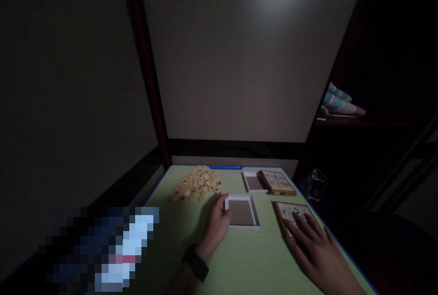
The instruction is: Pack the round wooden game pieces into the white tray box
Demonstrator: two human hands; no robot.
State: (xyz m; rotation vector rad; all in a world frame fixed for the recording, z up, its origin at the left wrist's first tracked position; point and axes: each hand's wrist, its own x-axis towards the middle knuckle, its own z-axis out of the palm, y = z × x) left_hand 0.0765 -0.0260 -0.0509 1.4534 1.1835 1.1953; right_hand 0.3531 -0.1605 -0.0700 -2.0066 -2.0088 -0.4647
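My left hand [219, 217], with a dark band on the wrist, is at the left side of a shallow white-walled box tray [241, 212]. Its fingers and thumb close on the near-left wall; the tray's brown bottom shows bare. Palm down, my right hand [316, 251] rests with fingers spread over a printed box lid [287, 213] with dark lettering, covering its lower right part. To the far left of the tray lies a loose heap of round, pale game pieces [196, 183], some with dark or red marks.
A second printed lid [278, 181] leans over the right part of another open tray [253, 181] at the back right. The green tabletop [246, 258] has a blue rim. Beyond it stands a pale panel [236, 66]. Striped cloth items [342, 102] lie on a dark shelf at right.
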